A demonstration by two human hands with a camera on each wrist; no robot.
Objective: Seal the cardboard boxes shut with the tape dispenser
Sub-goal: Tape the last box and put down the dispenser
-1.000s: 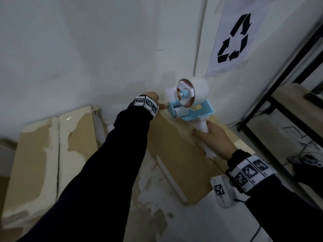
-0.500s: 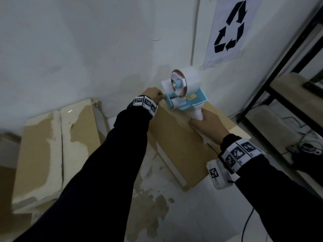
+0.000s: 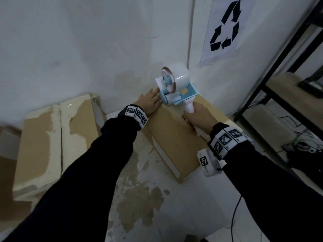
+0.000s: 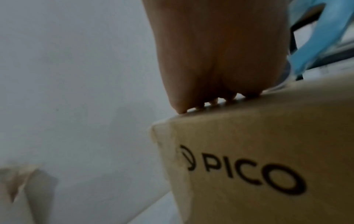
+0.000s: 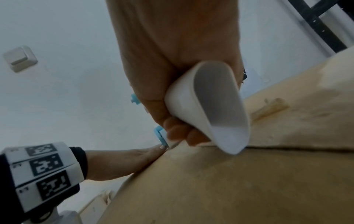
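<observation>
A brown cardboard box (image 3: 174,137) printed PICO (image 4: 249,174) stands against the wall. My right hand (image 3: 197,117) grips the white handle (image 5: 206,106) of the blue tape dispenser (image 3: 176,93), whose roller end rests on the box's far top edge; it carries a white tape roll. My left hand (image 3: 150,102) lies flat with straight fingers on the box's far end, its fingertips (image 5: 161,147) touching the dispenser's blue front. In the left wrist view the left hand (image 4: 220,60) presses on the top edge of the box.
Another worn cardboard box (image 3: 52,142) lies to the left on the floor. A black metal shelf frame (image 3: 272,75) stands on the right, with cables (image 3: 300,145) beneath. A recycling sign (image 3: 225,28) hangs on the wall. A light switch (image 5: 20,59) shows in the right wrist view.
My left hand has flattened onto the box's far end, its fingers now stretched toward the dispenser. The dispenser has stayed at the far top edge, still gripped by my right hand.
</observation>
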